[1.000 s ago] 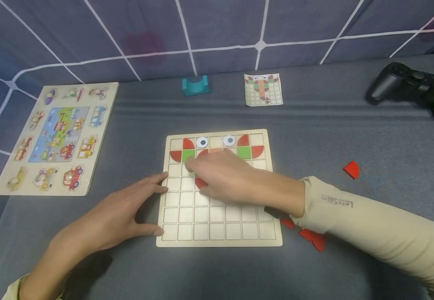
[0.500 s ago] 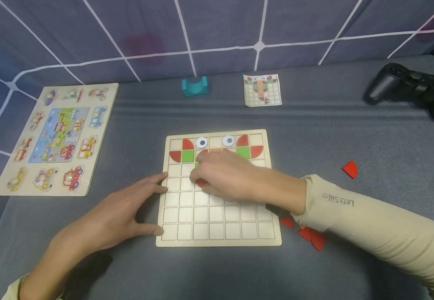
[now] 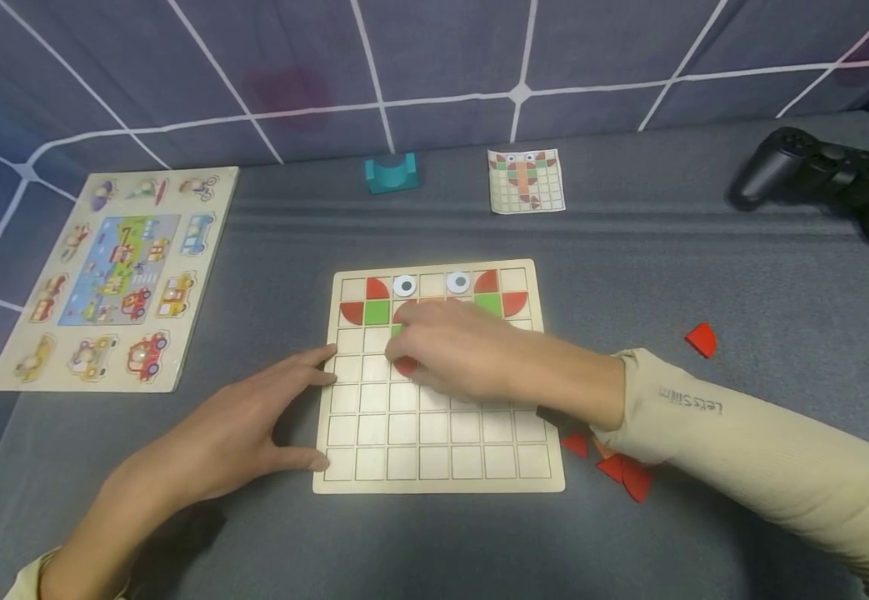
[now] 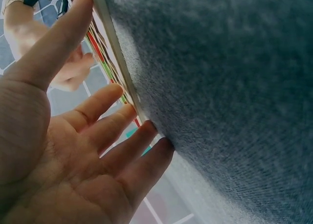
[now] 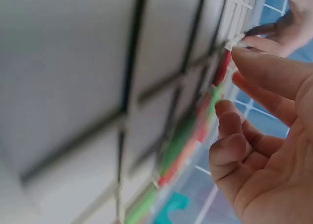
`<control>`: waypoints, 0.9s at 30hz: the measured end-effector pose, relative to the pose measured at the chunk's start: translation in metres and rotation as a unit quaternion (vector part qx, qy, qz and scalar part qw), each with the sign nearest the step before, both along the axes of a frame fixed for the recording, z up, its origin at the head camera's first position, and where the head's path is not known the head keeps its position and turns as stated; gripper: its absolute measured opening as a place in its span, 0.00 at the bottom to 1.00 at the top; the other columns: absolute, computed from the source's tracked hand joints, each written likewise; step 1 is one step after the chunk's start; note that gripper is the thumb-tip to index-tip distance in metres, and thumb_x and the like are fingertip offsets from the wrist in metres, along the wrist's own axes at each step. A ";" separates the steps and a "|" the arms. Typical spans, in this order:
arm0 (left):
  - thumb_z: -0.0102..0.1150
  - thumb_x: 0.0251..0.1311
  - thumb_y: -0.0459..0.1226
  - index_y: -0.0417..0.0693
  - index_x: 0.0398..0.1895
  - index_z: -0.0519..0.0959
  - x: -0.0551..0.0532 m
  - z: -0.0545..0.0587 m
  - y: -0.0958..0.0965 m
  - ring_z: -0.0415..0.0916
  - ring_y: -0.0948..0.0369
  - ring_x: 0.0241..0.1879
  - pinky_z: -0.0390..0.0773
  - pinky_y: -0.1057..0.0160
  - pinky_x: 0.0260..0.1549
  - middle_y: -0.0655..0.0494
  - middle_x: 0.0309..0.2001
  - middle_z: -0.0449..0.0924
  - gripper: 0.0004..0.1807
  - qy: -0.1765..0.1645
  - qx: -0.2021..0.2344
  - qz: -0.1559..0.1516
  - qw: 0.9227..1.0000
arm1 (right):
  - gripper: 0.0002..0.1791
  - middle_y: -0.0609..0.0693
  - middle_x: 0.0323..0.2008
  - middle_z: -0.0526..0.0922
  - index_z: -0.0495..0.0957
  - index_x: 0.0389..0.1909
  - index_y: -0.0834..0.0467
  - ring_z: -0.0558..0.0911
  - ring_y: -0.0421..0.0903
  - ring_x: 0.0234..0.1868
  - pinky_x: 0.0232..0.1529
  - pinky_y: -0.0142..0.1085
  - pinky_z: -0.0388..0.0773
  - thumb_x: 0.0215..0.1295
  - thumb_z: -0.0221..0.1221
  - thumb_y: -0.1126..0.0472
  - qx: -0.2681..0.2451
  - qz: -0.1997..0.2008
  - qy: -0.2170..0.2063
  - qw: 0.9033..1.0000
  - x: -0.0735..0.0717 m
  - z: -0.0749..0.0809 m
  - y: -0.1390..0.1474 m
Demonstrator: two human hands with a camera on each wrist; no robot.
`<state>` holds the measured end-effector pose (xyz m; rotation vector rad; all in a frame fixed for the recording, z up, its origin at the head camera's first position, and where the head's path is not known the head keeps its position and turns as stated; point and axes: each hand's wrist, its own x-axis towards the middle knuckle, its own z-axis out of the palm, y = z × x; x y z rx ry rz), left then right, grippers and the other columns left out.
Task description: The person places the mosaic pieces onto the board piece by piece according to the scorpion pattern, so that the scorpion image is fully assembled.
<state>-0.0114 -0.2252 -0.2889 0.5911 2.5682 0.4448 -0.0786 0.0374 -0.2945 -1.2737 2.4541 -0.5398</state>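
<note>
The wooden grid board lies flat, with red quarter-circle pieces, green squares and two googly-eye pieces near its top. My left hand is spread along the board's left side, fingertips and thumb touching its edge. My right hand reaches across the board's upper middle. Its thumb and a forefinger sit around a red quarter-circle piece, pinching it against the grid. In the right wrist view the other fingers are curled. The hand hides the pieces beneath it.
Loose red pieces lie right of the board, partly under my right sleeve, and another red piece is farther up. A pattern card, a teal holder, a vehicle puzzle and a black game controller surround the board.
My right forefinger has drawn back from the left green square towards the red piece and thumb, then stayed there. The left hand and the board have hardly moved.
</note>
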 end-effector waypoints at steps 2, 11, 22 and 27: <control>0.76 0.43 0.57 0.50 0.62 0.72 0.000 0.000 0.000 0.60 0.47 0.70 0.66 0.40 0.61 0.53 0.74 0.59 0.44 -0.003 -0.002 0.003 1.000 | 0.12 0.46 0.46 0.80 0.85 0.47 0.51 0.77 0.44 0.46 0.46 0.35 0.77 0.63 0.64 0.63 0.000 0.000 0.004 1.000 0.001 0.006 0.005; 0.77 0.42 0.57 0.51 0.63 0.72 0.000 -0.001 -0.001 0.59 0.48 0.70 0.67 0.39 0.61 0.54 0.75 0.58 0.43 -0.005 -0.002 0.005 1.000 | 0.13 0.44 0.38 0.77 0.84 0.48 0.54 0.76 0.41 0.36 0.37 0.37 0.76 0.62 0.63 0.66 -0.061 -0.022 -0.004 0.998 0.014 0.012 0.064; 0.77 0.43 0.55 0.49 0.64 0.71 0.000 0.001 0.000 0.59 0.48 0.70 0.68 0.40 0.60 0.54 0.75 0.57 0.44 -0.002 -0.009 0.002 1.000 | 0.17 0.33 0.42 0.75 0.82 0.49 0.45 0.73 0.30 0.33 0.34 0.30 0.75 0.60 0.68 0.63 -0.086 -0.084 -0.055 0.991 0.054 -0.009 0.140; 0.77 0.43 0.55 0.50 0.64 0.71 0.000 0.001 0.001 0.59 0.48 0.70 0.67 0.40 0.60 0.54 0.75 0.57 0.44 -0.005 -0.008 0.005 1.000 | 0.19 0.29 0.41 0.73 0.81 0.51 0.40 0.71 0.28 0.33 0.31 0.28 0.72 0.59 0.70 0.56 -0.062 -0.114 -0.056 0.990 0.070 -0.016 0.168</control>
